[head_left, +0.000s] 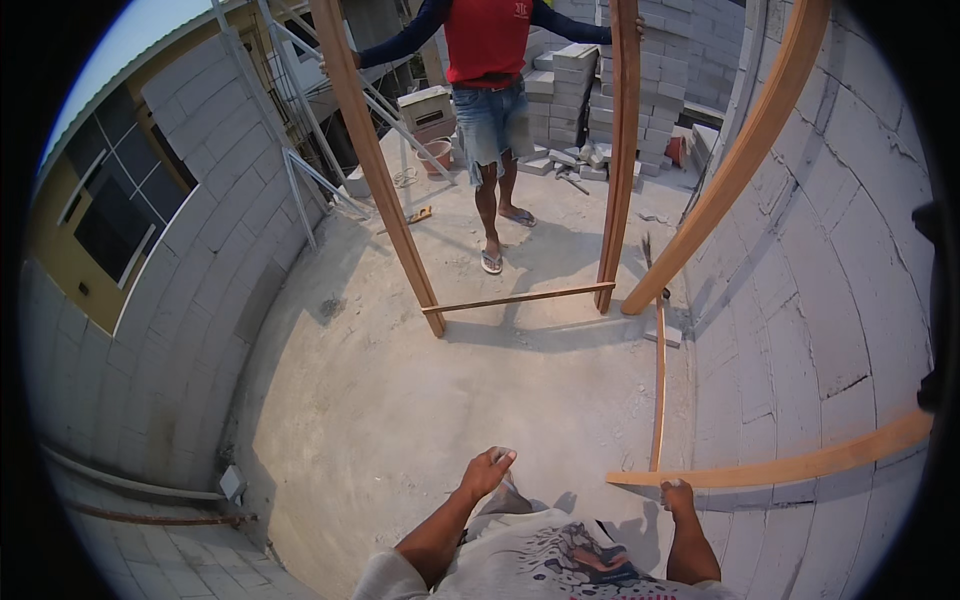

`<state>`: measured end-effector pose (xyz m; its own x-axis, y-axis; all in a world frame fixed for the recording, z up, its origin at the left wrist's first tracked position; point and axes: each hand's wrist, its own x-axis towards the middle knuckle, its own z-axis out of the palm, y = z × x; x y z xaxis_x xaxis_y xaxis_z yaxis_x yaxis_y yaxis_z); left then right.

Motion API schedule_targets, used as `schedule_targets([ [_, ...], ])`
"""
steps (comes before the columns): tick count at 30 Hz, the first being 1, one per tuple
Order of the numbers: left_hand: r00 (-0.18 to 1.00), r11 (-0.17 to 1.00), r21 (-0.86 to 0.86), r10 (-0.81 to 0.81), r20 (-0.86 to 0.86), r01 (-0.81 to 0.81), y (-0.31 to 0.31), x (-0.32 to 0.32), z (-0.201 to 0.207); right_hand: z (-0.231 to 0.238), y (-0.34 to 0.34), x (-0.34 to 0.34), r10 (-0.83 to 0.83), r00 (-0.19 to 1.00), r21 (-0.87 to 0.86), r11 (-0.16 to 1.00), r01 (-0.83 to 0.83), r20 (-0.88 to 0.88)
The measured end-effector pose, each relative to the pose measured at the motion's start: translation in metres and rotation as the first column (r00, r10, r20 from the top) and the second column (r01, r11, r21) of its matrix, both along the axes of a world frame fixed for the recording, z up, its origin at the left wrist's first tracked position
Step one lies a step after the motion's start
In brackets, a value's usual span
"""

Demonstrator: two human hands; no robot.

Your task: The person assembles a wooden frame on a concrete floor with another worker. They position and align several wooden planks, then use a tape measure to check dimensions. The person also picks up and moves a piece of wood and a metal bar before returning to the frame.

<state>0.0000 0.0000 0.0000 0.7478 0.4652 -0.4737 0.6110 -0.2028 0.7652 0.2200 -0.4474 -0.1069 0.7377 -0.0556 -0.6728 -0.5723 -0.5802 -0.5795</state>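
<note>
My left hand (488, 472) hangs in front of my body above the concrete floor, its fingers curled in and the thumb pointing right, with nothing visible in it. My right hand (677, 494) is closed by the lower edge of a long wooden plank (760, 472); whether it grips the plank or anything else cannot be made out. Ahead, a person in a red shirt (487, 45) stands with arms spread, a hand at each upright of a wooden frame (385, 180). A thin wooden strip (520, 298) crosses between the uprights near their feet.
Another timber (745, 160) leans by the right block wall (830, 270); a narrow wooden strip (660, 380) lies along its foot. A yellow tool (420, 214), a bucket (437, 155) and a block stack (572, 95) are farther back. Metal scaffolding (300, 140) stands left.
</note>
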Motion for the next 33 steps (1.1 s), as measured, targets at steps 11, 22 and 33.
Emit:
schedule_targets([
  [11, 0.83, 0.848, -0.038, 0.526, 0.185, -0.529, 0.161, -0.047, 0.014, 0.005, 0.23, 0.01, 0.484, 0.874, 0.0, 0.875, -0.485, -0.035],
  [22, 0.614, 0.615, -0.134, 0.787, 0.055, -0.777, 0.141, -0.096, -0.007, 0.045, 0.358, 0.081, 0.668, 0.735, 0.031, 0.742, -0.67, -0.116],
  [33, 0.498, 0.495, -0.105, 0.867, -0.001, -0.862, 0.217, -0.148, -0.027, 0.003, 0.581, 0.078, 0.926, 0.377, -0.134, 0.37, -0.919, -0.032],
])
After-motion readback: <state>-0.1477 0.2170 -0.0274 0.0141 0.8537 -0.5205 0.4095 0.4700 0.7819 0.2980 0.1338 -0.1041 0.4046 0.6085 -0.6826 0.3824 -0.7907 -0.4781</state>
